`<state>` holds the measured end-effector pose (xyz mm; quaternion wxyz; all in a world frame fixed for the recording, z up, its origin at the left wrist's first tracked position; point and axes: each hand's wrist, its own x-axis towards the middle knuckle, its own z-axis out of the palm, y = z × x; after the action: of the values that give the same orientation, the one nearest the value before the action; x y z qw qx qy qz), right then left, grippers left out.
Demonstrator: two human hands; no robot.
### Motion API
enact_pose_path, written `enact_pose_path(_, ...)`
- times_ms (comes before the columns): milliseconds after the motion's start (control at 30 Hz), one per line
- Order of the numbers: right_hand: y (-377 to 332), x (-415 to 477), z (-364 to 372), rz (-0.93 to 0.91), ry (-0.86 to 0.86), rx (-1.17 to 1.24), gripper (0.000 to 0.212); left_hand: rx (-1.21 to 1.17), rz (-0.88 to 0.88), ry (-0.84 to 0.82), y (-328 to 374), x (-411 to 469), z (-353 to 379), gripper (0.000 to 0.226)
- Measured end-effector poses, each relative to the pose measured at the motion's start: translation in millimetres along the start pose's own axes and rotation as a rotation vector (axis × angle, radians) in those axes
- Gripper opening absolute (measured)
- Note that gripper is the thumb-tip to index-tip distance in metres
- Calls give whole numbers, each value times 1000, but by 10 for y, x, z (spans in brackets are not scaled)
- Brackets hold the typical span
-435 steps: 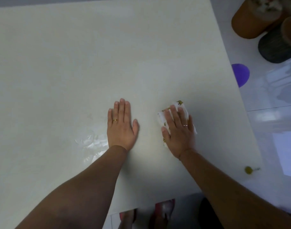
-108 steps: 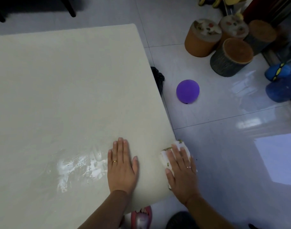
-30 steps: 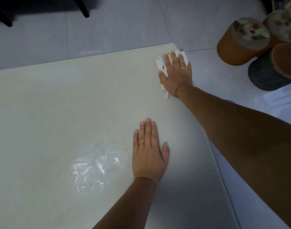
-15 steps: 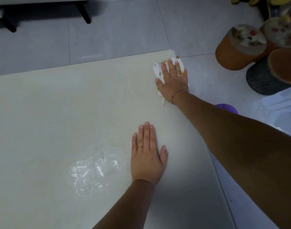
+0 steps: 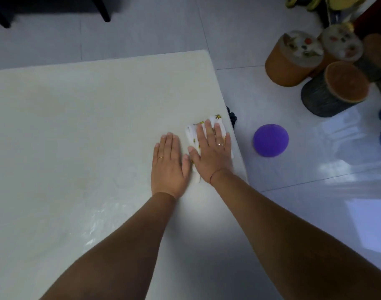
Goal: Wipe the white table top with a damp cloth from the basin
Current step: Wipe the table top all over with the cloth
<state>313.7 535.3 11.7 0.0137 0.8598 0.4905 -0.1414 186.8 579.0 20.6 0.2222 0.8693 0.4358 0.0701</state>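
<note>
A person's right hand [image 5: 211, 154] presses flat, fingers straight and close together, on a folded white cloth [image 5: 192, 135] with yellow print, right at the right edge of the white table top [image 5: 77, 126]. The left hand [image 5: 169, 165] lies palm-down with straight fingers just beside it on the left, its thumb against the cloth's near end. Bare surface stretches wide to the left and away to the rounded far corner [image 5: 203, 53]; a wet sheen [image 5: 94, 226] glints nearer, at left. Past the edge, on the tiled floor [image 5: 293, 202], sit a purple ball [image 5: 270, 140], a small dark object [image 5: 232, 116] by the table, and round stools [image 5: 328, 98] well apart at far right
</note>
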Motion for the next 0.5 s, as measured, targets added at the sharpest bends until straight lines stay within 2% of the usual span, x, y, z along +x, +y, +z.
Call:
enact_pose_path(67, -9, -331, 82, 5, 1, -2, 67, -77, -38, 13, 10, -84, -32, 71)
enact_pose_path(233, -38, -1055, 230, 17, -54, 91, 61, -281, -266, 75, 204, -746, -81, 56)
enact_pose_path(367, -108, -1660, 327, 20, -113, 116, 58, -260, -303, 72, 321, -1309, -72, 50)
enact_pose_path(500, -170, -2255, 371, 20, -198, 111, 58, -248, -347, 62, 398, -1683, -57, 32)
